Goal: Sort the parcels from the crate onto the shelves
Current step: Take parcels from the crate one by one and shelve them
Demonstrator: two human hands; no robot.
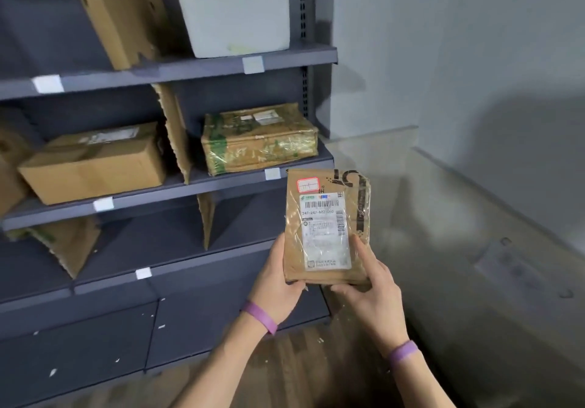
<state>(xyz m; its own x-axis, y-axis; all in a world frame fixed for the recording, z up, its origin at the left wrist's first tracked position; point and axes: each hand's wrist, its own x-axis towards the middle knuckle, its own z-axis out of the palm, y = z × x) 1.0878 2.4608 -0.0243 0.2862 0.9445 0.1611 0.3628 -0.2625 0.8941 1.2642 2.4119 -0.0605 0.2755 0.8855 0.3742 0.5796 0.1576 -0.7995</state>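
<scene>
A small brown cardboard parcel [326,224] with a white shipping label and a red-edged sticker is held upright in front of the shelf unit's right end. My left hand [277,281] grips its lower left edge and my right hand [367,284] grips its lower right corner. Both wrists wear purple bands. The dark grey shelf unit [202,67] fills the left of the view. The crate is not in view.
On the middle shelf lie a taped brown box [259,138] and a plain carton [95,162], split by a cardboard divider [177,132]. A white foam box [234,8] stands on the upper shelf. A grey wall rises on the right.
</scene>
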